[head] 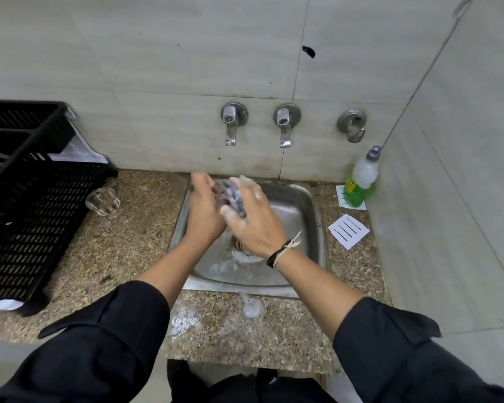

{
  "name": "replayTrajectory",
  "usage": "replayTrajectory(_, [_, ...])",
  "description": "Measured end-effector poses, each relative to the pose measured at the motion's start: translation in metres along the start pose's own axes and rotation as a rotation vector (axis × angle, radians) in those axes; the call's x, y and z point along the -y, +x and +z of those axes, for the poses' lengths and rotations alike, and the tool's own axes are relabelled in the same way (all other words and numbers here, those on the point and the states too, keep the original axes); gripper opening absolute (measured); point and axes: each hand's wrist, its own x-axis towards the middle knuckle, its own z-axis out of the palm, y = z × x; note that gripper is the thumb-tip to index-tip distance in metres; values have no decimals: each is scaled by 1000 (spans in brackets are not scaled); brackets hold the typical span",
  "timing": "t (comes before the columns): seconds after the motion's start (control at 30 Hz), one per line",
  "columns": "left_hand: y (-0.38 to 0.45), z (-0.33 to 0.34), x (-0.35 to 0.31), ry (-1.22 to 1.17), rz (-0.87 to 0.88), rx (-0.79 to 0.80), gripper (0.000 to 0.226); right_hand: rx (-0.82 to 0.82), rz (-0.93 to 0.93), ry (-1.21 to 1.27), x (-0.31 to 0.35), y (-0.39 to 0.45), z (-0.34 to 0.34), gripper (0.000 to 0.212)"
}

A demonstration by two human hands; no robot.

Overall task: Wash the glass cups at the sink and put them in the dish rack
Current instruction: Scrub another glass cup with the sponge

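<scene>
Over the steel sink (303, 205) both my hands close around one blurred glass cup (226, 193). My left hand (204, 210) grips the cup from the left. My right hand (253, 222), soapy, wraps a grey scrubbing pad (237, 203) against the cup. A second glass cup (103, 201) stands on the granite counter left of the sink, beside the black plastic dish rack (26, 216). Foam lies in the sink bottom near the drain.
Two wall taps (230, 126) (285, 126) hang above the sink. A green dish-soap bottle (360, 181) stands at the back right corner. A white slotted soap tray (349, 230) lies right of the sink. Suds sit on the counter's front edge (250, 306).
</scene>
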Motion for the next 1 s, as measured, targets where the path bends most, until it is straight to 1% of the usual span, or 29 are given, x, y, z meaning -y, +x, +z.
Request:
replayTrajectory(0.07, [1,1,4,52,67,84,36,-39,108,57,-9,12,-5,64])
replayTrajectory(0.13, [3,2,3,48,69,81,45,-89,111,58,-16,18,-7,63])
replayTrajectory(0.17, [5,4,0,10,32,66,48,-132,101,79,-18,18,-6,61])
replayTrajectory(0.2, [7,8,0,-44,-40,46,51,-180,102,130,-20,18,-4,59])
replayTrajectory(0.23, [8,11,-5,-115,-153,41,54,-231,114,196,-20,16,-2,58])
replayTrajectory(0.3, [10,17,-3,-299,-402,108,55,-319,137,302,-23,14,2,54])
replayTrajectory(0.33, [10,21,1,-394,-490,172,48,-349,142,319,-25,13,3,52])
replayTrajectory(0.37, [10,23,6,-449,-517,235,37,-368,134,312,-26,11,4,51])
replayTrajectory(0.4, [9,22,10,-438,-485,274,28,-379,116,263,-28,9,5,51])
replayTrajectory(0.43, [8,21,13,-374,-434,279,26,-378,82,162,-31,8,5,51])
replayTrajectory(0.5, [7,14,12,-182,-325,268,34,-361,8,-181,-41,10,6,49])
replayTrajectory(0.53, [7,12,10,-99,-271,251,39,-357,-1,-294,-44,11,6,48])
replayTrajectory(0.57, [6,10,6,-45,-205,236,45,-349,-10,-337,-43,12,6,47])
replayTrajectory(0.6, [6,9,2,0,-137,226,50,-337,-48,-338,-42,13,7,46])
replayTrajectory(0.63, [6,7,-1,41,-65,221,51,-324,-130,-331,-40,12,8,48])
replayTrajectory(0.7, [6,4,-6,114,43,236,49,-284,-306,-336,-39,10,10,53])
replayTrajectory(0.73, [5,2,-7,139,74,247,48,-263,-341,-337,-40,10,11,53])
replayTrajectory(0.77, [4,3,-7,151,89,258,48,-255,-315,-320,-41,12,11,52])
replayTrajectory(0.87, [1,10,0,157,84,269,52,-214,-49,-237,-38,16,15,51])
replayTrajectory(0.9, [2,12,4,156,71,265,54,-193,-38,-257,-37,17,17,52])
replayTrajectory(0.97, [4,13,10,130,75,257,62,-180,-122,-308,-35,15,17,55])
replayTrajectory(1.0, [5,13,10,96,75,255,67,-207,-152,-296,-36,14,15,55])
